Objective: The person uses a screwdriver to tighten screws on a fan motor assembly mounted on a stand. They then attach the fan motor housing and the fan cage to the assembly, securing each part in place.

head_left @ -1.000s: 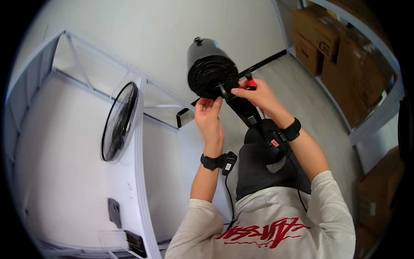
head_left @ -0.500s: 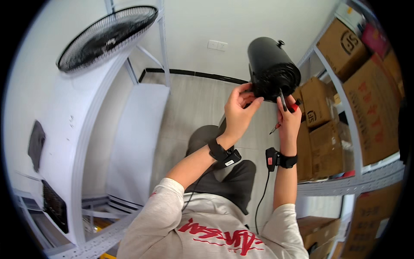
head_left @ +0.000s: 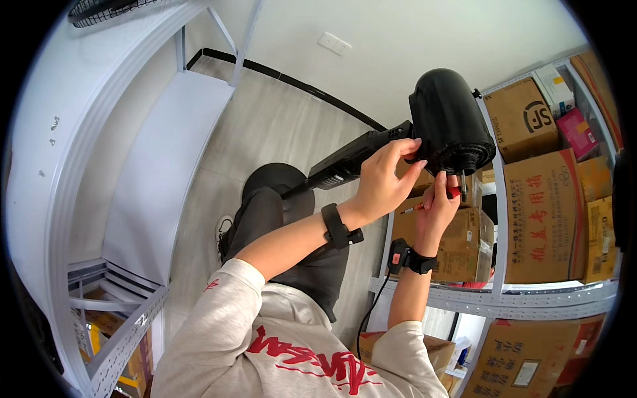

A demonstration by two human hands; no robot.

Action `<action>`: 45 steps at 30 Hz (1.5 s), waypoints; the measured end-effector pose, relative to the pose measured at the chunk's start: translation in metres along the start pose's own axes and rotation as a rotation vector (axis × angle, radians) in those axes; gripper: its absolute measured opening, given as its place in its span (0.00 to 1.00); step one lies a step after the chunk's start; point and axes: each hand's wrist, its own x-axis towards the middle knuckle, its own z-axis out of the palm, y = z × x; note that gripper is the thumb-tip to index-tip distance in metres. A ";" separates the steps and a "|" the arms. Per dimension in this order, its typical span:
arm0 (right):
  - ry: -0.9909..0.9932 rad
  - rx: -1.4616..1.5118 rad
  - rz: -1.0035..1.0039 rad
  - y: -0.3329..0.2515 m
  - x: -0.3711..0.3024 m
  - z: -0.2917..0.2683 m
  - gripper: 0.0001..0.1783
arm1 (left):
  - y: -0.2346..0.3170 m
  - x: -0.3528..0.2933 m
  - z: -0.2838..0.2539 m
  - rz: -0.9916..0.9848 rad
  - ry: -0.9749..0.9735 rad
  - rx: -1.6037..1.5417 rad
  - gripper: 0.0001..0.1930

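The black motor housing of a stand fan points its bare front and metal shaft toward me. Its dark neck and post slant down to a round base beside my leg. My left hand is at the housing's lower left edge, with thumb and fingers apart and fingertips against or very close to it. Below the front, my right hand is closed around a slim screwdriver with red on its handle; the thin tip sticks out to the left. Those fingertips reach the front's lower rim.
On the right, a metal rack holds several cardboard boxes close to the fan. A white shelf unit stands at left, with a black fan grille on top. A wall socket is behind.
The view has turned, so the grille slides toward the upper left corner and the fan's post shows. The housing appears farther right. My right hand keeps the screwdriver; my left stays by the housing.
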 end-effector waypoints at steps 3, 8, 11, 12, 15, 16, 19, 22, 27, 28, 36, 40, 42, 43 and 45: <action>-0.021 -0.023 -0.009 0.009 0.007 -0.016 0.09 | 0.000 0.001 -0.002 0.007 -0.014 0.007 0.21; -0.045 -0.020 -0.016 0.020 0.014 -0.031 0.07 | 0.007 0.016 -0.012 0.093 -0.124 0.107 0.24; -0.098 -0.042 -0.010 0.022 0.014 -0.026 0.05 | 0.004 0.029 -0.018 0.175 -0.200 0.176 0.27; -0.086 -0.051 -0.015 0.025 0.013 -0.028 0.06 | 0.003 0.031 -0.017 0.192 -0.227 0.187 0.28; -0.170 -0.019 -0.057 0.037 0.014 -0.035 0.07 | -0.004 0.034 -0.016 0.034 -0.344 0.025 0.31; -0.122 0.069 -0.014 0.034 0.011 -0.032 0.10 | -0.007 0.034 -0.016 0.008 -0.361 0.000 0.33; -0.103 0.114 -0.037 0.043 0.013 -0.028 0.10 | -0.007 0.036 -0.017 -0.050 -0.403 -0.054 0.40; -0.159 0.219 -0.016 0.044 0.016 -0.027 0.10 | -0.002 0.042 -0.019 -0.035 -0.440 -0.042 0.53; -0.172 0.211 -0.058 0.042 0.017 -0.020 0.11 | -0.001 0.049 -0.018 -0.077 -0.539 -0.051 0.55; -0.146 0.192 -0.044 0.036 0.011 -0.017 0.12 | -0.001 0.049 -0.017 -0.090 -0.564 -0.068 0.55; -0.076 0.140 -0.126 0.041 0.007 0.001 0.31 | -0.002 0.063 -0.020 -0.226 -0.614 -0.188 0.58; -0.071 0.189 -0.147 0.041 0.004 0.007 0.31 | -0.008 0.073 -0.029 -0.248 -0.633 -0.053 0.61; -0.044 0.258 -0.208 0.046 0.006 0.007 0.30 | -0.004 0.070 -0.022 -0.264 -0.607 -0.027 0.54; -0.034 0.283 -0.243 0.048 0.006 0.008 0.29 | -0.001 0.069 -0.020 -0.241 -0.587 0.006 0.46; 0.003 0.307 -0.308 0.056 0.008 0.013 0.28 | -0.004 0.071 -0.024 -0.208 -0.591 0.100 0.46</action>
